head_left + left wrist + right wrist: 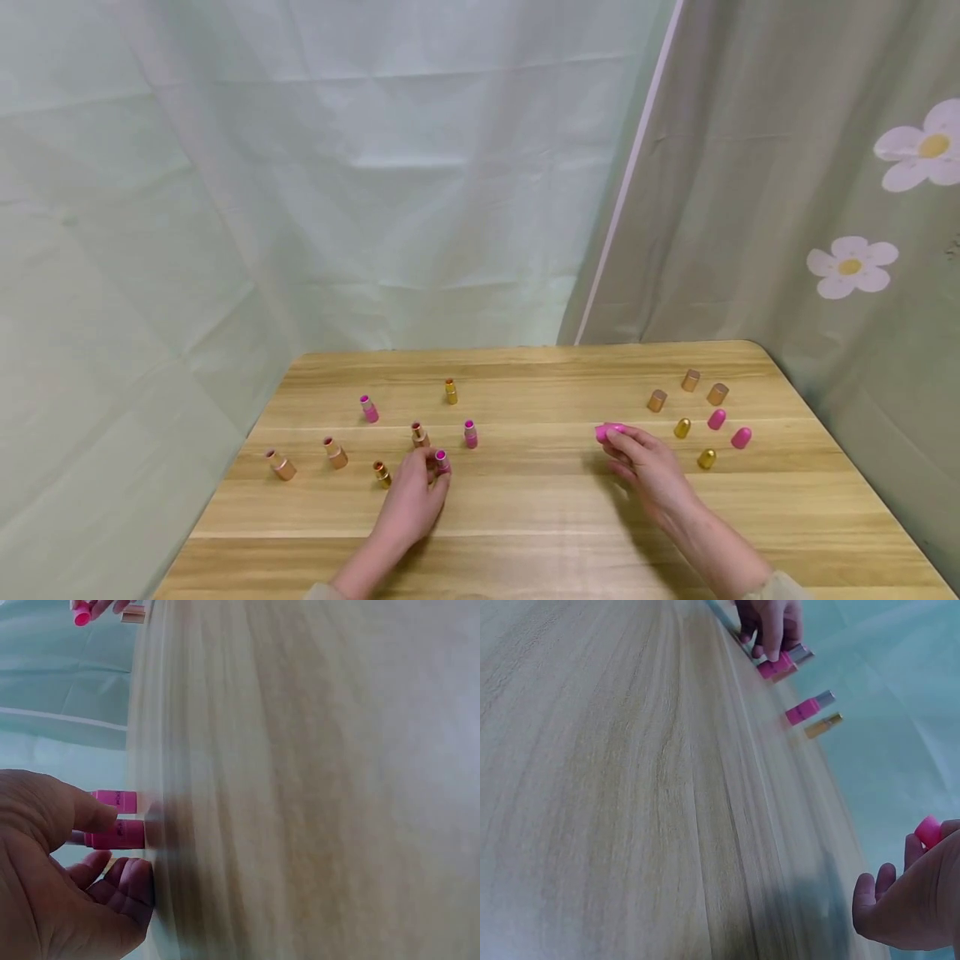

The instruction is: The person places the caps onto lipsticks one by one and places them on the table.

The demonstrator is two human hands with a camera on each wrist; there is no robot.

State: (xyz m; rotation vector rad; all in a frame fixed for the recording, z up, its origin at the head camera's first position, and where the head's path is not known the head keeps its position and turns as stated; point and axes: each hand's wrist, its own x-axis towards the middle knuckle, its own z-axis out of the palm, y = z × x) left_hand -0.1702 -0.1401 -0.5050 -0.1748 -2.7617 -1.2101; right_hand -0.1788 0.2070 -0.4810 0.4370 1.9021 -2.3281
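My left hand (411,497) holds an uncapped pink lipstick (442,460) between thumb and fingers, upright at the tabletop. In the left wrist view the thumb lies against the pink lipstick base (120,835), and a second pink lipstick (115,801) stands just beyond it. My right hand (654,468) pinches a pink lipstick cap (609,432) above the table, its open end toward the left. That pink cap (928,832) is partly hidden by the hand in the right wrist view. Close by the left hand are a copper-coloured lipstick (420,435) and a gold lipstick (382,473).
More uncapped lipsticks stand on the left of the wooden table (540,517), including a pink lipstick (368,408) and a copper-coloured lipstick (281,465). Right of the right hand are copper-coloured caps (657,401), gold caps (707,458) and pink caps (741,437). Curtains (450,167) hang behind.
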